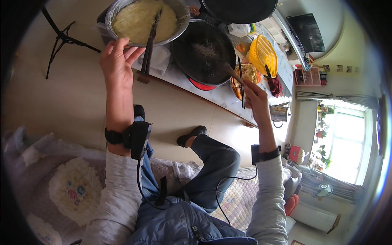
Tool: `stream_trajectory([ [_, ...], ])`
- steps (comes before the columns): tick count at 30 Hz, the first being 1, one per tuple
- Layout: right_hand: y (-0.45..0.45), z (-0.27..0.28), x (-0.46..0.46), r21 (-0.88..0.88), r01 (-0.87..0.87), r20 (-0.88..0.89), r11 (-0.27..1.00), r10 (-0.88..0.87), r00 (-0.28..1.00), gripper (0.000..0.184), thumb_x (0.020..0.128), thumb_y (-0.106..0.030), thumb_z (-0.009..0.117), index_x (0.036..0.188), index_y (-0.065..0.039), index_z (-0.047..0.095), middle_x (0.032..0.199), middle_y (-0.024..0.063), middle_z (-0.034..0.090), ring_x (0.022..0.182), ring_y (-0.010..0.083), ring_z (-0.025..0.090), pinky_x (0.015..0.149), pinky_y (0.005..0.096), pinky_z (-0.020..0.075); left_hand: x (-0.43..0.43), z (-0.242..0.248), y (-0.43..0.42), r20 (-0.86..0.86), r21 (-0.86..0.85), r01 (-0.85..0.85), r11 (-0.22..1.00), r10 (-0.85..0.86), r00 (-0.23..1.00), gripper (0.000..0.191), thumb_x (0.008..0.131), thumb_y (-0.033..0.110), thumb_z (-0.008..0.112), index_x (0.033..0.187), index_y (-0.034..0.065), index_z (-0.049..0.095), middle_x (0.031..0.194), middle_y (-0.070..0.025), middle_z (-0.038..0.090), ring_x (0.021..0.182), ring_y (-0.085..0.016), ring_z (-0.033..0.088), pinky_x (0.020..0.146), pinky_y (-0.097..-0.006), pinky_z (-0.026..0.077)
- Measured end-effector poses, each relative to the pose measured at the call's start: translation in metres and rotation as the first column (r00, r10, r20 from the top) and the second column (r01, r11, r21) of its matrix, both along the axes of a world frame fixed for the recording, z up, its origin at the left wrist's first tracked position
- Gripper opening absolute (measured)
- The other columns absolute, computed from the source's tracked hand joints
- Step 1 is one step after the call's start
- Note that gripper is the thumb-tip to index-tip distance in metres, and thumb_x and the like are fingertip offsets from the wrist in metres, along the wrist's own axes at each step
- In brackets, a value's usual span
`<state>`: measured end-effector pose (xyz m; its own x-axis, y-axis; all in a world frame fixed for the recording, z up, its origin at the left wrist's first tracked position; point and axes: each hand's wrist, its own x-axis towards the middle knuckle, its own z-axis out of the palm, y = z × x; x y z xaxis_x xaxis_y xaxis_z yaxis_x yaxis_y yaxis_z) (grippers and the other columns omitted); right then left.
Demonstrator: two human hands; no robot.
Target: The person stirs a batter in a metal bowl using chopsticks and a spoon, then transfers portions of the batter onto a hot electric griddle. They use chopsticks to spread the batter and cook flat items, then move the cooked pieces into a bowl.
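My left hand (pixel 118 61) grips the near rim of a metal bowl (pixel 186 19), thumb on top and fingers beneath. Pale, thick batter (pixel 137 20) fills much of it, and dark chopsticks (pixel 149 49) lean over its edge. To the right is a round black electric griddle (pixel 199 61) with a red base (pixel 202 84), its black lid (pixel 242 10) raised behind. A wet, shiny patch shows on the cooking surface. My right hand (pixel 255 96) holds a wooden spatula (pixel 235 74) by the handle, its blurred head over the griddle's right edge. Cooked flatbreads (pixel 249 72) lie beside it, partly hidden by black chopsticks (pixel 240 82).
On the marble-topped table (pixel 220 99) are a yellow plastic basket (pixel 263 56), a dark red cloth (pixel 275 85) and a metal kettle (pixel 279 112). A black tripod (pixel 62 36) stands on the floor at left. Cables (pixel 219 186) hang from both wrist devices.
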<state>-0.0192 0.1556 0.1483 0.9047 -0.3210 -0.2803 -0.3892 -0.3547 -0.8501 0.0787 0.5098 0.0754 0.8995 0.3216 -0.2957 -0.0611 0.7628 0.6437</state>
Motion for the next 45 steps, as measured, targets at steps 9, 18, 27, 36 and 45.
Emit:
stream_trajectory([
  [9,-0.033,0.013,-0.002,0.006,0.164,-0.054,0.986,-0.163,0.985,0.034,0.09,-0.01,0.059,0.12,0.005,0.057,0.064,-0.0059,0.04,0.049,0.0027,0.033,0.043,0.0192,0.0281,0.002,-0.004,0.001,0.018,0.001,0.016,1.0,-0.016,1.0,0.014,0.08,0.005,0.067,0.088,-0.0002,0.057,0.083,-0.0077,0.058,0.072,-0.022,0.063,0.072,-0.0393,0.061],
  [18,-0.018,-0.047,0.07,0.267,0.124,0.221,0.956,-0.186,0.957,0.035,0.091,-0.009,0.058,0.121,0.007,0.054,0.068,-0.0028,0.045,0.053,0.0049,0.039,0.046,0.0195,0.0337,0.001,0.002,-0.002,-0.022,0.047,-0.034,0.998,0.035,0.999,0.013,0.081,0.005,0.064,0.073,0.0015,0.054,0.076,-0.0069,0.057,0.071,-0.022,0.064,0.069,-0.0398,0.061],
  [27,0.002,-0.052,0.024,0.226,0.084,0.125,0.971,-0.114,0.985,0.039,0.091,-0.01,0.057,0.126,0.005,0.051,0.067,-0.0046,0.042,0.052,0.0034,0.037,0.046,0.02,0.0329,0.001,-0.001,0.005,0.004,0.008,-0.017,1.0,0.017,1.0,0.009,0.08,0.004,0.066,0.081,0.0004,0.057,0.081,-0.0074,0.056,0.071,-0.021,0.063,0.071,-0.0404,0.061],
  [36,-0.015,-0.012,-0.054,0.213,0.071,-0.089,0.974,-0.053,0.995,0.039,0.092,-0.007,0.055,0.13,0.001,0.05,0.07,-0.0055,0.041,0.053,0.0027,0.034,0.047,0.0181,0.029,-0.002,-0.001,0.007,0.027,-0.018,-0.034,0.999,0.034,0.999,0.009,0.08,0.004,0.064,0.077,0.0013,0.057,0.08,-0.0084,0.06,0.072,-0.021,0.064,0.071,-0.0406,0.061],
  [45,0.041,-0.071,0.058,0.254,-0.135,0.184,0.958,0.089,0.979,0.041,0.091,-0.013,0.059,0.129,0.0,0.051,0.07,-0.0039,0.045,0.055,0.0048,0.042,0.048,0.02,0.0363,0.0,-0.001,0.002,0.01,0.001,-0.006,1.0,0.006,1.0,0.009,0.08,0.004,0.066,0.082,0.0006,0.058,0.08,-0.0065,0.056,0.072,-0.02,0.063,0.073,-0.0405,0.061],
])
